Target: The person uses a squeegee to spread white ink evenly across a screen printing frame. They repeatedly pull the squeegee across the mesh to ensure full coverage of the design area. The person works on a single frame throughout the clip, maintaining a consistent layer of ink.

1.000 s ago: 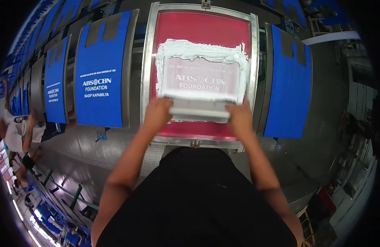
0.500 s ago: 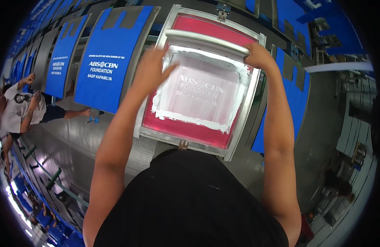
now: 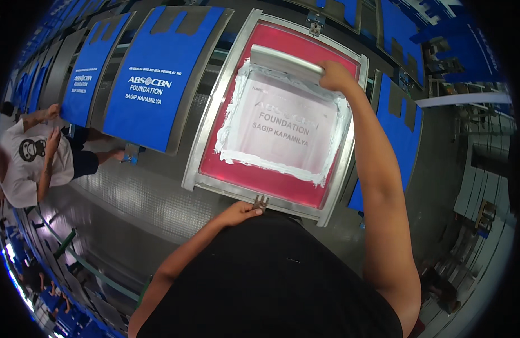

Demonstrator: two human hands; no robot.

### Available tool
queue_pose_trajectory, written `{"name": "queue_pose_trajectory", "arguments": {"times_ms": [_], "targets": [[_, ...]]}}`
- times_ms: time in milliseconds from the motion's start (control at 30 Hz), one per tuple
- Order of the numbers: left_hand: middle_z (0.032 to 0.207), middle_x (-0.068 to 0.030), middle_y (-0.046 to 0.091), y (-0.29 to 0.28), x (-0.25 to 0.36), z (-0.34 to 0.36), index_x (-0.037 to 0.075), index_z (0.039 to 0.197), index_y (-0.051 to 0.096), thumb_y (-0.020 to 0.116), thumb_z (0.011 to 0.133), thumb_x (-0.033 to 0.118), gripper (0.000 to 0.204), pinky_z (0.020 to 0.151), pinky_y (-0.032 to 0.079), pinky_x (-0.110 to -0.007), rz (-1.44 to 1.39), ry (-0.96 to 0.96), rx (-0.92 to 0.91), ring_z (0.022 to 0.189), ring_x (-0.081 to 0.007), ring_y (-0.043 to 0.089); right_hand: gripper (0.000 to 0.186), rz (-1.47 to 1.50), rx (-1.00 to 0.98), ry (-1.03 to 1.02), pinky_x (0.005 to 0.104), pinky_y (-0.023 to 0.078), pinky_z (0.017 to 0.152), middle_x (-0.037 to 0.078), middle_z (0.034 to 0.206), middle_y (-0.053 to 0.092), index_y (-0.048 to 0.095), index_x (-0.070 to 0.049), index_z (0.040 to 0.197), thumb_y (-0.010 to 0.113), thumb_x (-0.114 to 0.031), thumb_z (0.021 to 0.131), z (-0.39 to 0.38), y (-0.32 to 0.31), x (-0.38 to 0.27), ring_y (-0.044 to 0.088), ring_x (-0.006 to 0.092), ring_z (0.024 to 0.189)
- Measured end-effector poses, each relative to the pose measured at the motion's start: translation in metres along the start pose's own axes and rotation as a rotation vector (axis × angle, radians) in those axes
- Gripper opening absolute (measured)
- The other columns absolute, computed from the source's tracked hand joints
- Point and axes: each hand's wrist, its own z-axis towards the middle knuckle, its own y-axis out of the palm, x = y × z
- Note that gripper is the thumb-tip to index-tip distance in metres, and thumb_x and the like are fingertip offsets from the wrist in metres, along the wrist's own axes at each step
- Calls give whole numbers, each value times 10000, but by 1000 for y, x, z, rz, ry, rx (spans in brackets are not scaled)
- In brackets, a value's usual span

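A red screen-printing frame (image 3: 219, 169) with silver rails lies in front of me, its pale centre showing grey lettering inside a ragged border of white ink. My right hand (image 3: 336, 76) is closed on the right end of a metal squeegee (image 3: 285, 58) that lies across the far part of the screen. My left hand (image 3: 243, 212) has fingers closed on a small metal clamp (image 3: 261, 203) at the frame's near edge, beside my black shirt.
Blue fabric panels (image 3: 140, 128) on metal boards line both sides, the left ones printed in white. A co-worker (image 3: 32, 158) in a white shirt is at the far left, hands at a panel. Metal rails and other people line the dim edges.
The squeegee went from the screen's near part to its far part in my right hand. My left hand let go of it and came down to the near clamp.
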Motion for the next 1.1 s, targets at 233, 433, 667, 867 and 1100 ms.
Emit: {"name": "queue_pose_trajectory", "arguments": {"times_ms": [233, 433, 667, 867, 1100], "targets": [[730, 9, 604, 7, 22, -22, 32, 826, 659, 528, 981, 388, 410, 622, 439, -246, -37, 273, -33, 678, -79, 531, 583, -27, -5, 72, 404, 477, 929, 234, 1065, 657, 644, -46, 1174, 533, -30, 602, -25, -4, -27, 605, 379, 1054], [722, 14, 601, 8, 19, -20, 40, 816, 658, 530, 980, 396, 412, 586, 428, -226, -112, 224, -49, 650, -62, 515, 485, -78, -117, 90, 414, 513, 806, 140, 952, 687, 654, -155, 1125, 571, -28, 665, -180, 25, -120, 648, 328, 925], [714, 7, 609, 10, 14, -11, 43, 805, 661, 550, 967, 392, 401, 575, 439, -231, -35, 57, 63, 638, -70, 524, 380, 99, 170, 3, 455, 471, 751, 129, 867, 665, 664, -67, 993, 561, 28, 640, -281, 59, -166, 604, 338, 817], [715, -2, 621, 15, 3, 2, 37, 819, 673, 576, 950, 384, 384, 577, 445, -235, -13, -5, 210, 624, -79, 532, 339, 90, 345, -36, 459, 460, 732, 136, 807, 651, 656, -71, 964, 565, 14, 649, -238, 29, -109, 606, 340, 824], [728, -8, 613, 19, -18, 9, 43, 823, 674, 583, 954, 357, 351, 597, 441, -233, -80, -23, 245, 660, -90, 541, 339, 42, 346, -50, 466, 463, 736, 125, 836, 671, 668, -72, 975, 591, -1, 652, -164, 29, -58, 616, 325, 834]]}}
